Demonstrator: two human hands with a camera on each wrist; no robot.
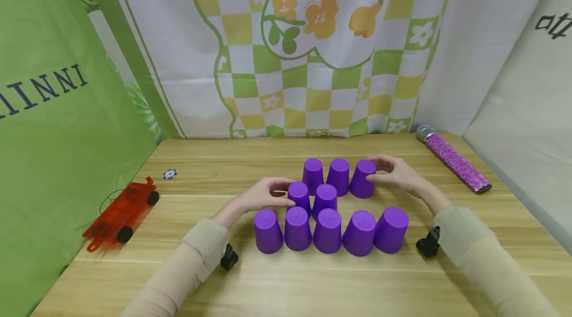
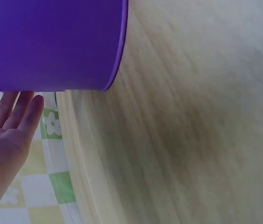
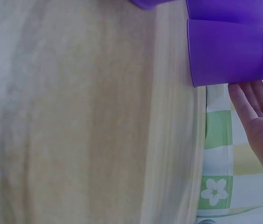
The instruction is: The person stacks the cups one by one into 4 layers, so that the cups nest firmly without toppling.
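Purple cups stand upside down in three rows on the wooden table. In the head view my left hand point(image 1: 263, 194) holds the left cup point(image 1: 299, 194) of the two in the middle row, thumb and fingers at its left side. Beside that cup stands another purple cup point(image 1: 325, 200). At the back, my right hand point(image 1: 393, 172) grips the rightmost cup point(image 1: 363, 183) of a row of three, with the thumb in front. The right wrist view shows the thumb and fingers on this cup point(image 3: 229, 53). A near cup point(image 2: 52, 42) hides the left fingertips in the left wrist view.
Several more purple cups point(image 1: 327, 231) form the front row. On the left lie a red toy car chassis point(image 1: 120, 212) with black wheels and a poker chip point(image 1: 170, 174). A glittery pink microphone point(image 1: 456, 160) lies at the right. Behind the table point(image 1: 313, 282) hangs a patterned curtain point(image 1: 250, 93).
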